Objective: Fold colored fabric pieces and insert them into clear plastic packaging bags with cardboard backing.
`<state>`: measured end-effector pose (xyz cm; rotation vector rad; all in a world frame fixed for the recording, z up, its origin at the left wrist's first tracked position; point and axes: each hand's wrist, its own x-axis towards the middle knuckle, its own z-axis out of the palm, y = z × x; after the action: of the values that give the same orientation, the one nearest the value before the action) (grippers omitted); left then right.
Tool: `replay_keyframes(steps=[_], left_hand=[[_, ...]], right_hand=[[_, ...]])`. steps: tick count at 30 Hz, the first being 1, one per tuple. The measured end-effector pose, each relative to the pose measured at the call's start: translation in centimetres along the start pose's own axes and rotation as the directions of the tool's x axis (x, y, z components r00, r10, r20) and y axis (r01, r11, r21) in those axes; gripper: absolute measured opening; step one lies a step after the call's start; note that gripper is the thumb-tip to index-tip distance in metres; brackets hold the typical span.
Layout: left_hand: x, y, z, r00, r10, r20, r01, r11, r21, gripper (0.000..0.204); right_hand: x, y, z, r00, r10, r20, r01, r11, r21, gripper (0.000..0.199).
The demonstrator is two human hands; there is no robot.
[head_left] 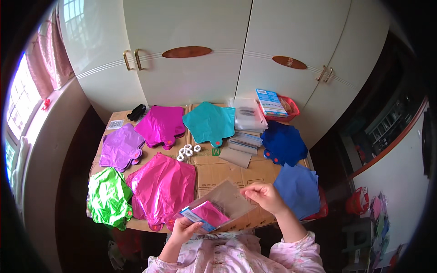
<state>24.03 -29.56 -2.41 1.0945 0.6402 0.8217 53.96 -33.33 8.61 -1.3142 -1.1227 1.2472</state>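
My left hand point(183, 229) is closed around the lower end of a clear plastic bag point(237, 202), tilted up toward the right. Inside it lie a folded pink foil piece point(212, 212), which looks like a flat foil balloon, and a blue-and-white card point(198, 219). My right hand point(267, 198) pinches at the bag's upper right end, thumb against forefinger. Closest to my left hand is a stack of hot-pink flat foil balloons point(161, 189). A stack of matte blue flat balloons point(298, 191) lies just right of my right hand.
Cardboard point(218, 175) covers the table. Green point(109, 198), lilac point(120, 148), magenta point(161, 126), teal point(209, 123) and dark blue point(284, 143) foil stacks ring it. White ribbon rolls point(187, 151), grey cards point(236, 157), clear bags point(248, 113) and a red basket point(291, 109) lie among them.
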Motion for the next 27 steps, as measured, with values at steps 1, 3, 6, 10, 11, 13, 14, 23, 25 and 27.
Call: replay_keyframes(steps=[1, 3, 6, 10, 11, 13, 14, 23, 25, 27], left_hand=[[-0.2, -0.1, -0.4, 1.000, 0.004, 0.013, -0.004, 1.000, 0.026, 0.010], [-0.3, 0.1, -0.7, 0.999, -0.008, 0.031, 0.006, 0.999, 0.045, 0.009], [-0.5, -0.1, -0.9, 0.999, -0.035, 0.022, 0.035, 0.999, 0.016, 0.009], [-0.5, 0.2, -0.6, 0.999, -0.045, 0.010, 0.045, 0.999, -0.006, 0.011], [-0.5, 0.4, -0.5, 0.999, -0.051, 0.013, 0.051, 0.998, -0.025, 0.011], [-0.5, 0.6, -0.2, 0.998, -0.062, 0.016, 0.063, 0.996, -0.062, 0.012], [-0.5, 0.6, -0.2, 0.998, -0.066, 0.020, 0.067, 0.996, -0.060, 0.012], [-0.4, 0.9, -0.3, 0.998, -0.050, 0.040, 0.052, 0.997, -0.055, 0.009], [-0.4, 1.0, -0.1, 0.998, -0.049, 0.033, 0.052, 0.995, -0.081, 0.009], [-0.5, 0.6, -0.2, 0.998, -0.059, 0.017, 0.060, 0.989, -0.135, 0.011]], right_hand=[[0.2, -0.2, -0.2, 0.999, 0.014, 0.044, -0.013, 1.000, -0.021, 0.015], [0.5, -0.5, -0.5, 0.990, 0.052, 0.129, -0.042, 0.996, -0.073, 0.013], [0.5, -0.7, -0.2, 0.987, 0.055, 0.153, -0.049, 0.998, -0.040, 0.013], [0.7, -0.1, -0.1, 0.983, 0.082, 0.165, -0.092, 0.994, 0.054, 0.013], [0.7, 0.2, -0.3, 0.979, 0.090, 0.182, -0.107, 0.990, 0.090, 0.013], [0.9, 0.8, -0.6, 0.971, 0.107, 0.215, -0.138, 0.981, 0.135, 0.014], [0.9, 1.0, -0.8, 0.966, 0.118, 0.228, -0.153, 0.978, 0.144, 0.014], [1.1, 1.4, -0.9, 0.929, 0.217, 0.299, -0.328, 0.858, 0.395, 0.022], [1.1, 2.1, -1.1, 0.906, 0.220, 0.360, -0.377, 0.806, 0.457, 0.023], [1.3, 3.0, -1.3, 0.882, 0.200, 0.426, -0.414, 0.761, 0.500, 0.025]])
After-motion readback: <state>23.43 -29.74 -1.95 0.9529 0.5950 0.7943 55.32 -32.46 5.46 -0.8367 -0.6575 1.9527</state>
